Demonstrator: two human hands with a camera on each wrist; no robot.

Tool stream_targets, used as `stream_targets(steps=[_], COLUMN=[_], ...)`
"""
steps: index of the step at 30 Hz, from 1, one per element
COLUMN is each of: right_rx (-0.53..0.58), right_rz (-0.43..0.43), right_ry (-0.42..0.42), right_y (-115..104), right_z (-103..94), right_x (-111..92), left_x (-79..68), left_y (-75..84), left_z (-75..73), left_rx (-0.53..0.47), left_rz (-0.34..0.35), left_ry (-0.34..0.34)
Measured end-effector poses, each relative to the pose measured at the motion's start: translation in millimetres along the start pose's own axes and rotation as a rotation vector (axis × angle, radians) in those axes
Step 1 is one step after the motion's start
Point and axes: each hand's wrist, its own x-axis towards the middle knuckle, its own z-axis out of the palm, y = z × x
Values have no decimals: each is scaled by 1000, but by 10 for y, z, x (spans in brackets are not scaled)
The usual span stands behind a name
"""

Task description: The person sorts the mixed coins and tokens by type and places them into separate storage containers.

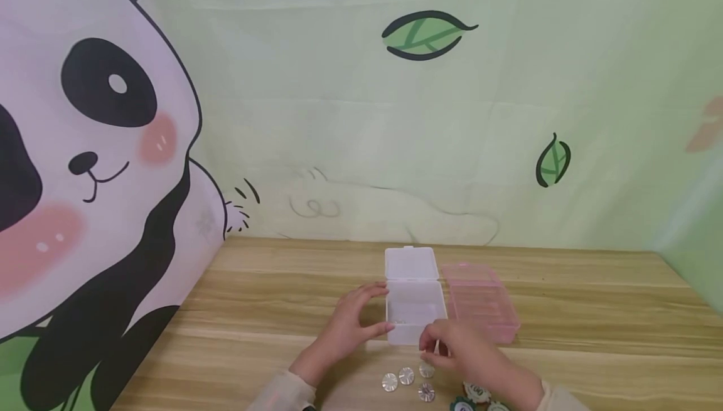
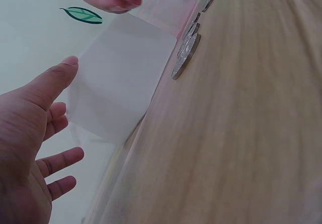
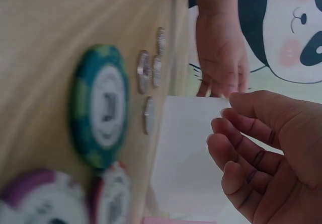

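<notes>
A white plastic box [image 1: 416, 334] stands with its lid [image 1: 411, 263] tipped back, and something small and pale shows faintly inside its front left corner. At its left side is my left hand [image 1: 354, 318], fingers and thumb spread along the wall; the left wrist view shows them fairly straight. My right hand [image 1: 460, 345] hovers by the front right corner, fingers loosely bent, thumb tip close to the index fingertip. Nothing shows between those fingertips in the right wrist view [image 3: 261, 148]. Just below them, several silver coins [image 1: 390, 382] lie on the wooden table.
Right of the white box sits a translucent pink box [image 1: 480, 301] with compartments. Poker chips [image 1: 477, 392], one of them green [image 3: 100, 105], lie under the right forearm near the front edge. A cloth backdrop [image 1: 339, 85] with a panda and leaves rises behind the table.
</notes>
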Motion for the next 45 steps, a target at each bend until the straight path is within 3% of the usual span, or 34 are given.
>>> stream_targets(steps=[22, 45], right_rx=[-264, -284], right_rz=[71, 259], right_ry=[10, -4], right_y=[47, -8], right_z=[215, 359], right_x=[-124, -107], left_x=[-1, -7], left_y=[12, 17], left_z=[5, -11], left_rx=[12, -5], left_rz=[10, -3], left_ry=[2, -8])
